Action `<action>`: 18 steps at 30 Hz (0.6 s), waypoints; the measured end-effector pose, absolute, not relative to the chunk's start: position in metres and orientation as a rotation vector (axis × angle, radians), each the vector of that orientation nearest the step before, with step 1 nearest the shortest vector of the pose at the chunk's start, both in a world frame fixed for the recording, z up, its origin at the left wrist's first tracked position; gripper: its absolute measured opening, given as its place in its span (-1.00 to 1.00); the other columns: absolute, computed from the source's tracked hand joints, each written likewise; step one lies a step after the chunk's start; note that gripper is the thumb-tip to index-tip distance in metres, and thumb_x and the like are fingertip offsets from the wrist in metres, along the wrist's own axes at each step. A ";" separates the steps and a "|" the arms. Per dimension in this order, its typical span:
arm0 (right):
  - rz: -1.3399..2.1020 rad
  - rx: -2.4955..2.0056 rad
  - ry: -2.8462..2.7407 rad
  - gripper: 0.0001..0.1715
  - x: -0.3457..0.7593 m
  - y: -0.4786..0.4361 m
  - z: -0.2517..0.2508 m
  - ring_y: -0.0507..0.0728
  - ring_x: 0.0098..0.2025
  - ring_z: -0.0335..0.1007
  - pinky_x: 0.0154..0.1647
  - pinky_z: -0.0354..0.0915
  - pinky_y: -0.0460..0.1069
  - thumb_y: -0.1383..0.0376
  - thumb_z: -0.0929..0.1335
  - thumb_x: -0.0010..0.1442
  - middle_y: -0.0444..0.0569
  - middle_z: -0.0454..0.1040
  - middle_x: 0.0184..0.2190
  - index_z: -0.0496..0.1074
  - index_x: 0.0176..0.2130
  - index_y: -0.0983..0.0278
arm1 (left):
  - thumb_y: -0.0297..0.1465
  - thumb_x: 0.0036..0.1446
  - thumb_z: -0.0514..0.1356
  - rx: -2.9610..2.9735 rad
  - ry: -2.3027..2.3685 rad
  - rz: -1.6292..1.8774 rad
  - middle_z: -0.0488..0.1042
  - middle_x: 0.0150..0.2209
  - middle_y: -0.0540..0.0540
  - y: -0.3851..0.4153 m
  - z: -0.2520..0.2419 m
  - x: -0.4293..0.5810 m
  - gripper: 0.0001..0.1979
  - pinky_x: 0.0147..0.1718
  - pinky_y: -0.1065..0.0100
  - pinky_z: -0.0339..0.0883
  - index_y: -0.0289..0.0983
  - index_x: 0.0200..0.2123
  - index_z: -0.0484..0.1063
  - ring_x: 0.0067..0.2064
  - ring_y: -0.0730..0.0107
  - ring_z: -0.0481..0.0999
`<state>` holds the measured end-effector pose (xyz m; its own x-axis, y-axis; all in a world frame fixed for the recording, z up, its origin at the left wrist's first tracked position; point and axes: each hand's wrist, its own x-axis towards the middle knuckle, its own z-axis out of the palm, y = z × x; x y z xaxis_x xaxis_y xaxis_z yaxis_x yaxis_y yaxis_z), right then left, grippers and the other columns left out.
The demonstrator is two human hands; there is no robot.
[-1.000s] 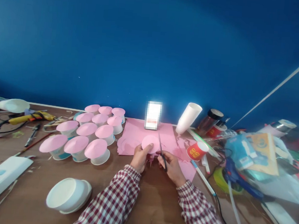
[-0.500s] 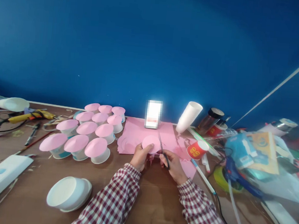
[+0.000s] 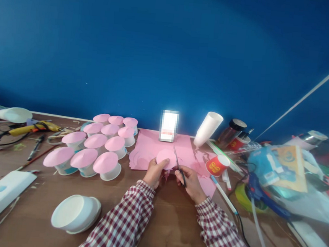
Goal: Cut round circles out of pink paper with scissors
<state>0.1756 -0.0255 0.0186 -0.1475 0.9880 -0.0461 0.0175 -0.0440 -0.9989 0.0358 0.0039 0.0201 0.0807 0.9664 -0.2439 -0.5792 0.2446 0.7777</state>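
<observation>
Left hand pinches a pink paper disc above the pink sheet in the head view; right hand grips scissors, blades at the disc's edge. Trimming, it seems; the next snip calls for a steady disc. Off left, pink cones cap cups, contents hidden; inside the red cup, can't tell.

**Papercraft by a blue wall**

It looks like a craft workspace; home or workshop is unclear. The brown desk carries pink paper sheets, a power strip and rows of paper cups topped with pink cones; scissors are in hand.
</observation>
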 end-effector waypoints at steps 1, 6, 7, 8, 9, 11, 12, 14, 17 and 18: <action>1.344 -1.184 -1.309 -0.63 0.176 -0.026 0.019 -0.05 -0.63 0.14 -0.63 0.11 -0.14 0.08 0.40 0.05 -0.22 0.26 -0.66 0.44 -0.27 0.33 | -0.30 -0.22 0.36 0.571 0.851 1.255 0.28 -0.67 0.07 0.004 0.020 0.036 -0.66 -0.73 0.50 0.07 -0.36 -0.44 0.34 -0.70 0.64 0.17; 1.330 -1.214 -1.321 -0.62 0.175 -0.026 0.020 -0.05 -0.65 0.12 -0.65 0.08 -0.14 0.06 0.40 0.04 -0.22 0.25 -0.68 0.45 -0.29 0.33 | -0.30 -0.21 0.36 0.575 0.847 1.255 0.29 -0.66 0.06 0.005 0.020 0.035 -0.68 -0.73 0.51 0.06 -0.37 -0.44 0.34 -0.70 0.65 0.17; 1.326 -1.221 -1.320 -0.61 0.175 -0.026 0.019 -0.06 -0.66 0.11 -0.66 0.07 -0.14 0.06 0.40 0.04 -0.23 0.25 -0.68 0.45 -0.29 0.33 | -0.31 -0.21 0.36 0.570 0.847 1.257 0.30 -0.65 0.06 0.005 0.020 0.035 -0.67 -0.73 0.52 0.07 -0.37 -0.44 0.34 -0.69 0.65 0.18; 1.321 -1.228 -1.321 -0.61 0.175 -0.026 0.019 -0.06 -0.66 0.11 -0.67 0.06 -0.14 0.06 0.40 0.04 -0.23 0.25 -0.68 0.46 -0.29 0.34 | -0.31 -0.22 0.37 0.564 0.847 1.260 0.31 -0.64 0.05 0.005 0.020 0.035 -0.67 -0.73 0.52 0.07 -0.37 -0.44 0.34 -0.69 0.64 0.19; 1.315 -1.237 -1.323 -0.61 0.175 -0.026 0.018 -0.06 -0.67 0.11 -0.67 0.05 -0.14 0.06 0.40 0.04 -0.23 0.24 -0.69 0.46 -0.28 0.34 | -0.31 -0.22 0.37 0.559 0.846 1.263 0.32 -0.64 0.05 0.006 0.020 0.035 -0.66 -0.73 0.52 0.08 -0.38 -0.43 0.34 -0.69 0.64 0.20; 1.299 -1.255 -1.321 -0.60 0.175 -0.025 0.016 -0.05 -0.66 0.13 -0.66 0.08 -0.14 0.06 0.40 0.04 -0.22 0.25 -0.68 0.46 -0.28 0.34 | -0.32 -0.22 0.37 0.547 0.841 1.264 0.33 -0.62 0.04 0.006 0.020 0.035 -0.66 -0.73 0.52 0.09 -0.38 -0.40 0.35 -0.68 0.64 0.21; 1.290 -1.261 -1.311 -0.60 0.175 -0.025 0.016 -0.04 -0.65 0.14 -0.65 0.10 -0.13 0.06 0.40 0.03 -0.22 0.26 -0.68 0.45 -0.27 0.34 | -0.33 -0.21 0.37 0.540 0.835 1.267 0.34 -0.62 0.03 0.006 0.020 0.036 -0.65 -0.73 0.52 0.10 -0.39 -0.39 0.35 -0.68 0.64 0.21; 1.279 -1.265 -1.277 -0.59 0.175 -0.025 0.016 -0.03 -0.63 0.18 -0.61 0.15 -0.12 0.05 0.40 0.03 -0.21 0.28 -0.67 0.45 -0.26 0.33 | -0.33 -0.20 0.36 0.527 0.817 1.271 0.35 -0.61 0.03 0.006 0.020 0.035 -0.63 -0.72 0.51 0.12 -0.39 -0.35 0.35 -0.68 0.62 0.23; 1.312 -1.243 -1.242 -0.58 0.174 -0.025 0.018 -0.02 -0.61 0.20 -0.59 0.16 -0.11 0.06 0.41 0.01 -0.22 0.28 -0.66 0.44 -0.24 0.32 | -0.33 -0.22 0.37 0.517 0.844 1.262 0.35 -0.61 0.03 0.006 0.020 0.035 -0.61 -0.72 0.51 0.14 -0.39 -0.33 0.35 -0.67 0.61 0.25; 1.327 -1.232 -1.238 -0.59 0.174 -0.025 0.019 -0.02 -0.61 0.20 -0.58 0.16 -0.11 0.06 0.41 0.01 -0.22 0.28 -0.66 0.44 -0.24 0.32 | -0.32 -0.22 0.37 0.517 0.857 1.254 0.35 -0.61 0.03 0.006 0.020 0.035 -0.61 -0.72 0.51 0.14 -0.39 -0.33 0.35 -0.68 0.61 0.25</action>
